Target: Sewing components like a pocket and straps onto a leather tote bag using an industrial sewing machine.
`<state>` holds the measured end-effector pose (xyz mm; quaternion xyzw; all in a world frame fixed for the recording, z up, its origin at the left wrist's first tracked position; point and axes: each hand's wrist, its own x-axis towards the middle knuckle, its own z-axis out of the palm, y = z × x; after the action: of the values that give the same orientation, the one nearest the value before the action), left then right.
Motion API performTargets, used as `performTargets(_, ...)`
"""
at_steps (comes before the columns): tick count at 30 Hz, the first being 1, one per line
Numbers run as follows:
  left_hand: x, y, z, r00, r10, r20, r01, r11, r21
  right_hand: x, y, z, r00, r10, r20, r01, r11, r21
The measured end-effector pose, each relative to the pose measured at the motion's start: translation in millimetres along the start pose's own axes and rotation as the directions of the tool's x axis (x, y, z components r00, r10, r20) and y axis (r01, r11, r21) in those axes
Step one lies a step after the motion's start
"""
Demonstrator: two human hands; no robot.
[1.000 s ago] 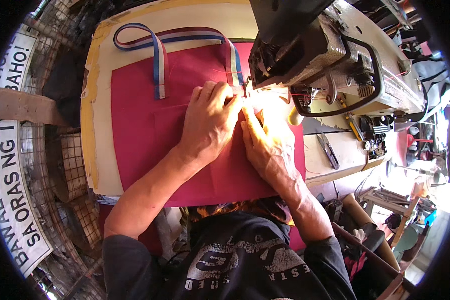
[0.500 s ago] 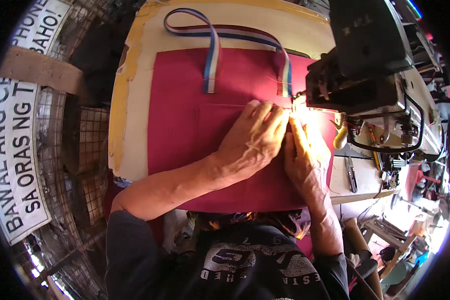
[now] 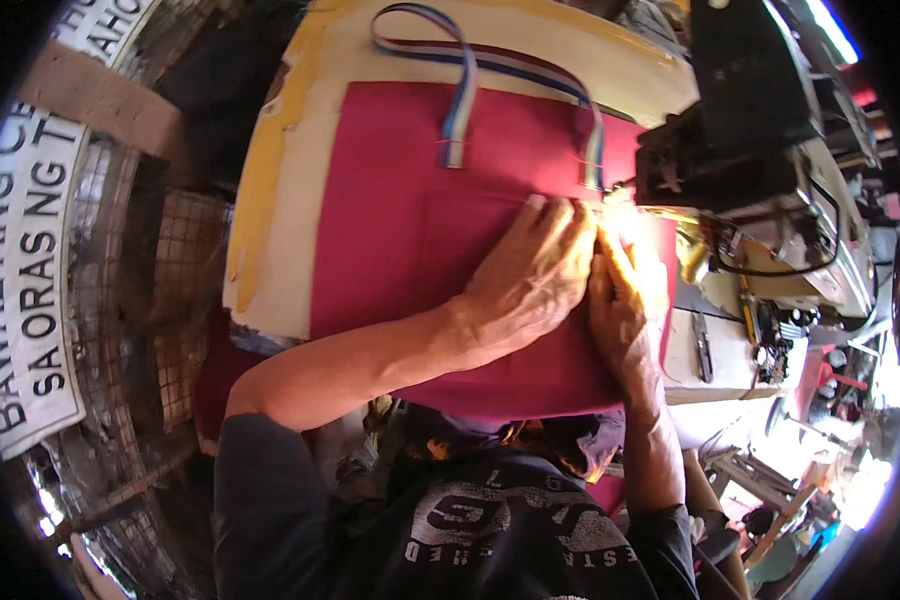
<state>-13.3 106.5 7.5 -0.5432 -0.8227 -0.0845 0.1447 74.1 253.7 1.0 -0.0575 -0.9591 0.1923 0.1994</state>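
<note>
A maroon cloth panel (image 3: 390,200) lies over the pale machine table, with a squarish folded patch on it. A red, white and blue striped strap (image 3: 530,65) loops above its far edge, both ends attached to the panel by stitching. My left hand (image 3: 535,265) presses on the cloth, fingers bent and gathered at the patch's upper right corner. Beside it, my right hand (image 3: 625,300) has its fingers closed on the cloth, their tips in bright lamp light. Just beyond both hands stands the dark sewing machine head (image 3: 695,165). Glare hides the needle and what lies under the fingertips.
A small metal tool, seemingly thread snippers (image 3: 703,348), lies on the table right of the cloth. The worn table edge (image 3: 260,210) is on the left, beside wire mesh (image 3: 175,280) and a white printed sign (image 3: 30,290). Clutter fills the far right.
The whole view has shifted and tilted a little, so cloth, hands and machine sit farther right. Both hands stay in the same place on the cloth, with hardly any movement against the machine.
</note>
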Motion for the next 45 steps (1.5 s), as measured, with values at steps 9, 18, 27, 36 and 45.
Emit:
performTargets(9, 8.8, -0.3, 0.6, 0.997, -0.051, -0.066, 0.039, 0.983, -0.179, 6.1, 22.0, -18.8, 0.99, -0.123, 0.07, 0.118, 0.99, 0.081)
performTargets(18, 8.8, 3.7, -0.4, 0.999, -0.043, 0.006, 0.043, 0.995, -0.093, 3.7, 27.8, -14.9, 0.998, -0.05, 0.026, 0.045, 0.987, 0.155)
performTargets(27, 9.8, 4.3, 2.9, 0.996, -0.091, -0.005, 0.089, 0.981, -0.17, 7.8, 25.5, -17.8, 0.991, -0.133, -0.016, 0.134, 0.986, 0.101)
performTargets(36, 13.1, -3.6, -1.6, 0.996, -0.089, -0.02, 0.083, 0.975, -0.205, 10.0, 23.4, -17.8, 0.992, -0.13, -0.007, 0.13, 0.984, 0.124)
performTargets(45, 9.5, -2.6, 2.8, 0.998, -0.059, -0.011, 0.057, 0.986, -0.158, 6.4, 23.0, -12.5, 0.991, -0.131, -0.019, 0.132, 0.99, 0.056)
